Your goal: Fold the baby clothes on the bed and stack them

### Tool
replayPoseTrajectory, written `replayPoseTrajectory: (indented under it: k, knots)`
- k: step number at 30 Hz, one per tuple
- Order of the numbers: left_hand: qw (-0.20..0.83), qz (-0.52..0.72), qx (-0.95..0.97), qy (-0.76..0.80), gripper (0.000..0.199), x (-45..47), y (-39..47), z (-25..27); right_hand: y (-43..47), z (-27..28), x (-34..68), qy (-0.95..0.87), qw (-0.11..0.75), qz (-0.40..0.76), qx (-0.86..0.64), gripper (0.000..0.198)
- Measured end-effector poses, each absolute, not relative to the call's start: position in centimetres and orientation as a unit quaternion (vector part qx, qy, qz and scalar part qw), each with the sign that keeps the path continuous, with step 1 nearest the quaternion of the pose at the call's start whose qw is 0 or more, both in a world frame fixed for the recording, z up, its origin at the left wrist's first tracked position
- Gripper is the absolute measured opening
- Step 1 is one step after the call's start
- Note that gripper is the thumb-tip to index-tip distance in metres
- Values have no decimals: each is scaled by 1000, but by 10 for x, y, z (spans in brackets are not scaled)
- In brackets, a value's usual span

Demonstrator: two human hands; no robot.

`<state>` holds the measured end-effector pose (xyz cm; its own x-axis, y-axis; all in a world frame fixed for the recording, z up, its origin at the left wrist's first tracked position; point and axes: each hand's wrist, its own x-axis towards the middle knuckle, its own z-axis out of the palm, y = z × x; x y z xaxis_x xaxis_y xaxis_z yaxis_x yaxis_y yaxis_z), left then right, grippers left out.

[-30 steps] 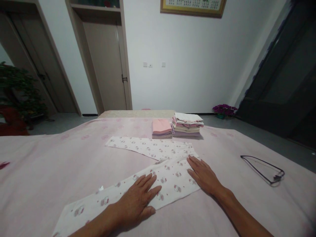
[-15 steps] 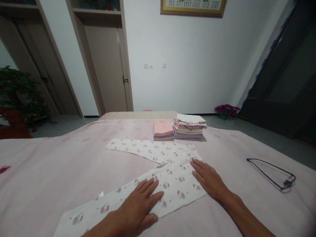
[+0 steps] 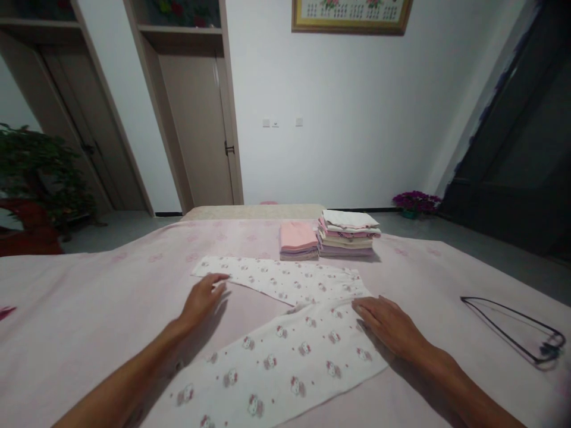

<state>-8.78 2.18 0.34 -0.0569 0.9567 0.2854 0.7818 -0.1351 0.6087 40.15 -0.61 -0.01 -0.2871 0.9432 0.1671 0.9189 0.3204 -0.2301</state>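
Before the pink-topped stack [image 3: 298, 238], printed trousers [image 3: 289, 351] are spread.
Left of it, the far leg [image 3: 276, 276] is reached by the left hand [image 3: 203, 300] (loosely parted); right of it, the waist [image 3: 359, 285] by the flattened right hand [image 3: 387, 321].

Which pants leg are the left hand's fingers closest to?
The far leg, nearer the pink-topped pile: the left hand has its fingers by that leg's edge. The near leg lies farther from the pile.

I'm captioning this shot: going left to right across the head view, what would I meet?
Leafy plant, left hand, pink-topped folded stack, white-topped folded stack, purple flowers, black wire-like frame.
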Motion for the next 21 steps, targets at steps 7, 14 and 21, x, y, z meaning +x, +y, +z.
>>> replayPoseTrajectory:
  k: [7, 14, 21]
  knots:
    - [46, 186, 542, 818, 43, -157, 112, 0, 62, 9, 381, -797, 157, -2, -583, 45]
    - [37, 141, 469, 871, 53, -167, 139, -10, 127, -2, 376, -728, 128, -34, -673, 46]
    - [45, 145, 482, 863, 43, -181, 155, -1, 140, -10, 378, -721, 118, -55, -680, 26]
